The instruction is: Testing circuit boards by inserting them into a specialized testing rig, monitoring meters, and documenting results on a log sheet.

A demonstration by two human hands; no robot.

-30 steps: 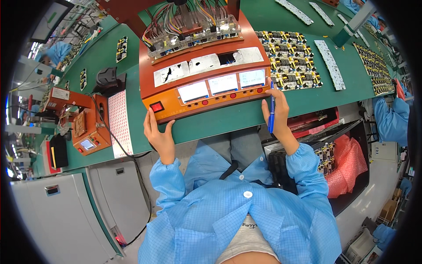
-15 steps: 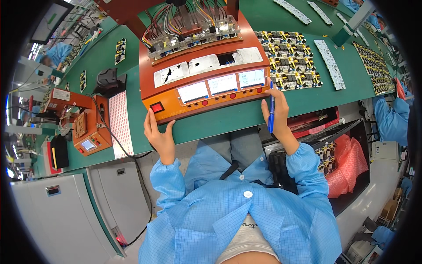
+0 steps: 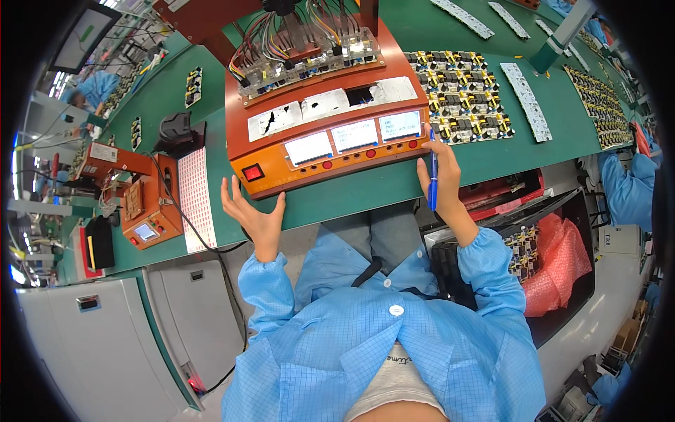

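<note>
An orange test machine [image 3: 274, 176] with three lit screens and a red rocker switch [image 3: 252, 172] stands on the green bench before me. Just off its lower left corner, my left hand [image 3: 256, 216] is spread and holds nothing. At the machine's right front corner, my right hand [image 3: 444, 176] holds a blue pen [image 3: 433, 184] upright along the fingers, with fingertips close to the last red button. Up on the machine, a clear fixture [image 3: 309, 67] with many coloured wires sits over a circuit board, which is mostly hidden.
Rows of circuit boards [image 3: 460, 98] and a white LED-like strip [image 3: 526, 102] lie right of the machine. Left are a smaller orange device [image 3: 151, 204], a label sheet [image 3: 196, 193] and a black scanner-like thing [image 3: 176, 130]. A black bin [image 3: 569, 299] with pink bubble wrap [image 3: 555, 267] stands below the bench.
My left hand has moved left, off the machine's front near the switch, and its fingers have spread. My right hand stays at the right corner with the pen.
</note>
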